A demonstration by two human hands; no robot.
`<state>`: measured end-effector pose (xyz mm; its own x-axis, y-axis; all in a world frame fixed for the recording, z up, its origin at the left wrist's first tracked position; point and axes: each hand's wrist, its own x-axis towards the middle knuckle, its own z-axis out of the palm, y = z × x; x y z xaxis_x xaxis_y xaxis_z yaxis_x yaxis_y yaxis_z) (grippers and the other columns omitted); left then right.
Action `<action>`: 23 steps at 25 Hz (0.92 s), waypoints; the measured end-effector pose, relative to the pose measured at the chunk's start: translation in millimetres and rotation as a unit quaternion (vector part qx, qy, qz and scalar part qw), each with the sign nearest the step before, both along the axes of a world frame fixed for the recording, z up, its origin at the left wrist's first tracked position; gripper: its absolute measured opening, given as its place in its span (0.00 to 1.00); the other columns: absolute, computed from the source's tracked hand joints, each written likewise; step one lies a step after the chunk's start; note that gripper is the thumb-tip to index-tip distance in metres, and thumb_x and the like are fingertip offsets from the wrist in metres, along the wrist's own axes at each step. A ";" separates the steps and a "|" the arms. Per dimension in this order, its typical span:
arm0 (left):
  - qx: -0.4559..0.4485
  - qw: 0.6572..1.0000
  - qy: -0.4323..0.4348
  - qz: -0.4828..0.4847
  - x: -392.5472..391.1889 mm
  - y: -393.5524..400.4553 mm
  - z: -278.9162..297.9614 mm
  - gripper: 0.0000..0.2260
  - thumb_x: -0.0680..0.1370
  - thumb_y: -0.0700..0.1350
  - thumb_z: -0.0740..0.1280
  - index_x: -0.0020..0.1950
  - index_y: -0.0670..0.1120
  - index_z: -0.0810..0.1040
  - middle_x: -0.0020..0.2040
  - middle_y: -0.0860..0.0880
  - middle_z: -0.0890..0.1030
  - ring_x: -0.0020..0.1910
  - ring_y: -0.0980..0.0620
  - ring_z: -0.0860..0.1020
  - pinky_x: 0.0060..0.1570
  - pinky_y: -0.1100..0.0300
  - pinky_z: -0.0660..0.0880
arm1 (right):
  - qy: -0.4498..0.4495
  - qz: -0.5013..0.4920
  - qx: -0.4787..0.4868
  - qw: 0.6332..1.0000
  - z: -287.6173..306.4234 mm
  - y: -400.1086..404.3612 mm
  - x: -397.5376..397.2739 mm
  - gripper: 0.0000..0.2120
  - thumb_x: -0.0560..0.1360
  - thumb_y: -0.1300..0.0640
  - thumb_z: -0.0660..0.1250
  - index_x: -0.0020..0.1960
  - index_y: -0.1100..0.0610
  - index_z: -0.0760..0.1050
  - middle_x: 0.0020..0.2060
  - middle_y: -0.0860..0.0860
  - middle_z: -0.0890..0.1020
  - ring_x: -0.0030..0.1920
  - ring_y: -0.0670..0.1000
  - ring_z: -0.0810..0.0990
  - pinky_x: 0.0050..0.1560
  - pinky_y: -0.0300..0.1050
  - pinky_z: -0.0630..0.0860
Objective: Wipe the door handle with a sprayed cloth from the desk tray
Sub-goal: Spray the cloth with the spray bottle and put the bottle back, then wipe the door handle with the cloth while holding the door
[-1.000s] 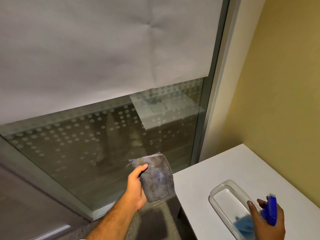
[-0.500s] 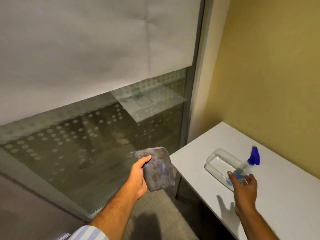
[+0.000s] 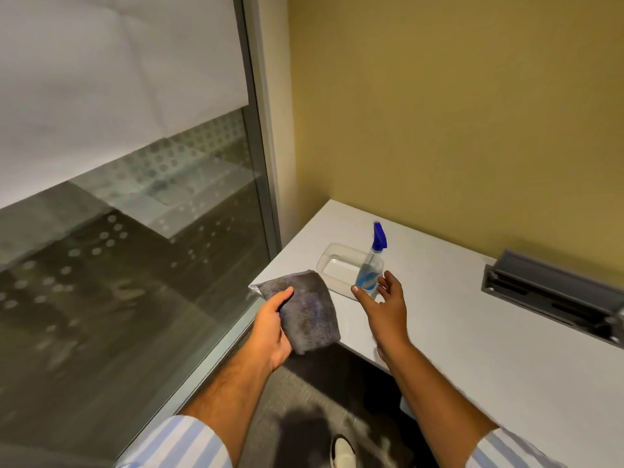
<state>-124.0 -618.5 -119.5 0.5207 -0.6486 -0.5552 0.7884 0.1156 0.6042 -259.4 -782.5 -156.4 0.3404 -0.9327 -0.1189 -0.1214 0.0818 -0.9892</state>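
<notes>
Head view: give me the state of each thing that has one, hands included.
Cloth: gripped in the left hand, held up off the desk.
Left hand: closed on the cloth.
Right hand: open, empty, close to the spray bottle.
Spray bottle: upright in the tray, not held.
Tray: on the desk, holding only the bottle.
Door handle: not in view.

We're holding a folded grey cloth (image 3: pixel 309 312) in our left hand (image 3: pixel 271 329), thumb pinching it on top, out over the desk's (image 3: pixel 506 366) near corner. Our right hand (image 3: pixel 388 307) is hanging spread just this side of the spray bottle (image 3: pixel 371 268), fingers loose, not gripping it. The bottle's standing upright in the clear tray (image 3: pixel 332 261) on the desk, blue trigger head up top. A grey cable box (image 3: pixel 553 292) is sitting further right by the yellow wall (image 3: pixel 456 113).
</notes>
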 end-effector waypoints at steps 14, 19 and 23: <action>-0.005 0.989 -0.022 0.149 -22.6 74.0 7.0 0.25 0.75 0.50 0.75 0.68 0.40 0.84 0.66 0.37 0.85 0.66 0.36 0.84 0.75 0.36 0.74 | -0.025 0.091 -0.003 0.996 17.5 22.9 10.2 0.32 0.76 0.50 0.78 0.76 0.45 0.69 0.74 0.49 0.76 0.73 0.56 0.77 0.68 0.60 0.78; -0.013 0.974 -0.023 0.226 -43.7 123.1 21.2 0.25 0.72 0.51 0.76 0.66 0.39 0.86 0.65 0.37 0.86 0.63 0.37 0.86 0.67 0.41 0.79 | -0.047 0.253 -0.024 0.966 50.1 83.6 35.9 0.28 0.76 0.51 0.78 0.71 0.40 0.70 0.70 0.43 0.76 0.67 0.48 0.77 0.64 0.47 0.76; -0.025 0.955 -0.042 0.291 -53.1 179.1 43.5 0.23 0.73 0.52 0.74 0.63 0.39 0.87 0.64 0.36 0.86 0.61 0.37 0.87 0.64 0.43 0.80 | -0.091 0.390 -0.038 0.916 81.3 157.6 52.2 0.28 0.74 0.55 0.80 0.69 0.41 0.73 0.65 0.40 0.78 0.62 0.41 0.80 0.58 0.40 0.76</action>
